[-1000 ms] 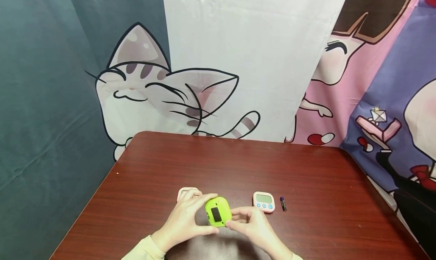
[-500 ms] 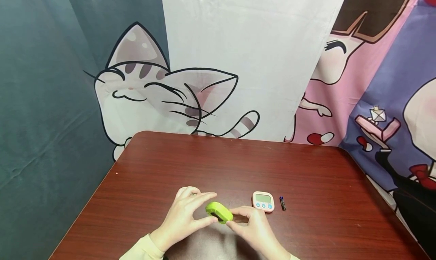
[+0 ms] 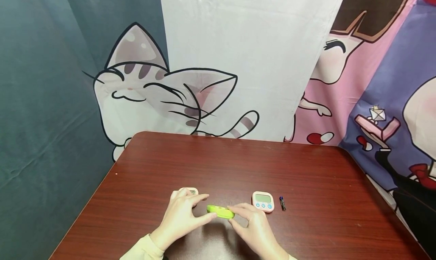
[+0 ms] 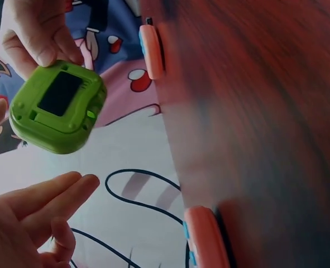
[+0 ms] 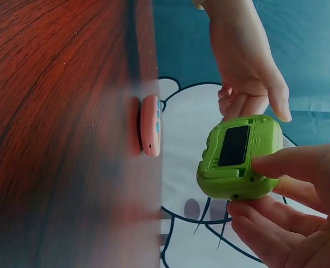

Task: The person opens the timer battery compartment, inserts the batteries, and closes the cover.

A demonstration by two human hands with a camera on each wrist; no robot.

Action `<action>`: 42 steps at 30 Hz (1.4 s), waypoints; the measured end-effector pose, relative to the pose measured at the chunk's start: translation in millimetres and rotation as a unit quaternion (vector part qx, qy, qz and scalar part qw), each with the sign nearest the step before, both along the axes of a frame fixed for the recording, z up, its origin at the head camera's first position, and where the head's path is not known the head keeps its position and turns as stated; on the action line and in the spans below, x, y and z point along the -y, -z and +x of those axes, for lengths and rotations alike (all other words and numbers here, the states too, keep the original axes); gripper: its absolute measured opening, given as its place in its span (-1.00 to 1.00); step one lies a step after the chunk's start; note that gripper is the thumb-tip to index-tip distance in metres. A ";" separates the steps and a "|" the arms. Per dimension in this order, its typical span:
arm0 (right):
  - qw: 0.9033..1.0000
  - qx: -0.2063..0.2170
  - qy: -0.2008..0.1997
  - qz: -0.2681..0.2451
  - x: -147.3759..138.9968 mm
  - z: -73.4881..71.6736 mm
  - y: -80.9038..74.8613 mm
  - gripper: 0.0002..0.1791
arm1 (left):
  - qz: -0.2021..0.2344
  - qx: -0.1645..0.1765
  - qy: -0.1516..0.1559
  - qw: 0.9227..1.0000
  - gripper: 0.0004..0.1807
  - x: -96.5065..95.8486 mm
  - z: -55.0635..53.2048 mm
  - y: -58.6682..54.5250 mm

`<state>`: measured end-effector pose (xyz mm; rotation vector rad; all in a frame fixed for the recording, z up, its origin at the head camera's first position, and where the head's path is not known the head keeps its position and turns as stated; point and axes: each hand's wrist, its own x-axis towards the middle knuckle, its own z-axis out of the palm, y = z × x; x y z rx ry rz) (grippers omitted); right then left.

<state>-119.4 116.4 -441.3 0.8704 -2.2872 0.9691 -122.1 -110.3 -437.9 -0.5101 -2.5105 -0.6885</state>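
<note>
Near edge: right hand [image 3: 253, 224] pinches green timer [image 3: 220, 212] between thumb and fingers, raised off the table [image 3: 218, 163], edge-on to the head view; both wrist views show a dark rectangle on one face. Left hand [image 3: 180, 215] at left, thumb and forefinger spread wide, gripping nothing; thumb contact with timer cannot be told. Just beyond: left pink timer [image 3: 193, 190], partly hidden by left hand; right pink timer [image 3: 263, 202], small dark stick [image 3: 282, 203] to its right. Far: cartoon cloth [image 3: 218, 44].

Green device [image 3: 220, 211] — black panel [image 5: 234, 146] | pink gadget [image 3: 262, 202] — 3 blue buttons [image 3: 263, 206]
</note>
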 end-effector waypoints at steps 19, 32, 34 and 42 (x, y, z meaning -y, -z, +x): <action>0.997 -0.066 -0.003 0.043 4.6 1.4 1.6 -0.56 | 0.013 0.132 0.042 0.990 -0.36 1.5 -1.4 11.3; 0.988 -0.133 -0.025 0.071 6.5 1.5 2.0 -0.50 | 0.015 0.149 0.060 0.987 -0.40 0.2 -0.8 13.0; 0.987 -0.139 -0.028 0.074 6.4 1.5 2.3 -0.50 | 0.012 0.148 0.064 0.987 -0.39 0.5 -1.0 13.1; 0.987 -0.141 -0.035 0.076 6.2 0.7 1.8 -0.49 | 0.013 0.132 0.073 0.989 -0.48 -0.6 -0.8 12.3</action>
